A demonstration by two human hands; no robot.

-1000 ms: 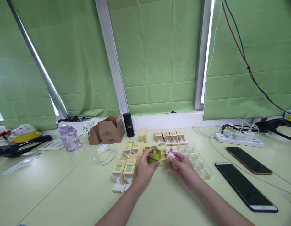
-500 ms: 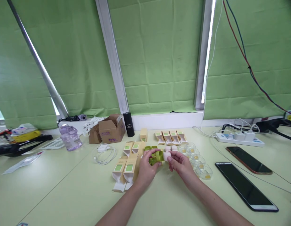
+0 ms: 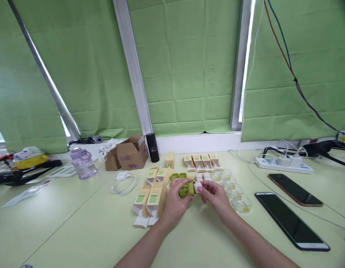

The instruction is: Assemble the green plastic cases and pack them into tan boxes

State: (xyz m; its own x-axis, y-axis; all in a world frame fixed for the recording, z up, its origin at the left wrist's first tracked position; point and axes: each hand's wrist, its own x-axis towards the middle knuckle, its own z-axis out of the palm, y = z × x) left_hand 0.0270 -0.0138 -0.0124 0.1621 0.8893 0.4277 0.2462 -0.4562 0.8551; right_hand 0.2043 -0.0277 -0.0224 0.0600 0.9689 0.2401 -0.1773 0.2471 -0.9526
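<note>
My left hand is closed around a green plastic holder, which lies on its side with its mouth turned right. In my right hand a small pale pink block is pinched, its left end at the holder's mouth. How deep it sits inside is hidden. Behind my hands stand more green pieces and pale pink blocks. Clear plastic cups with yellow spots inside are grouped beyond my right hand. Opened cream boxes with green squares stand left of my left hand.
Several small opened boxes line up at the back, near a single upright box. A cardboard carton, black cylinder and purple bottle stand left. Two phones and a power strip lie right.
The green holder has turned in my left hand and come up against the pale pink block. The block's left end now meets the holder's mouth.
</note>
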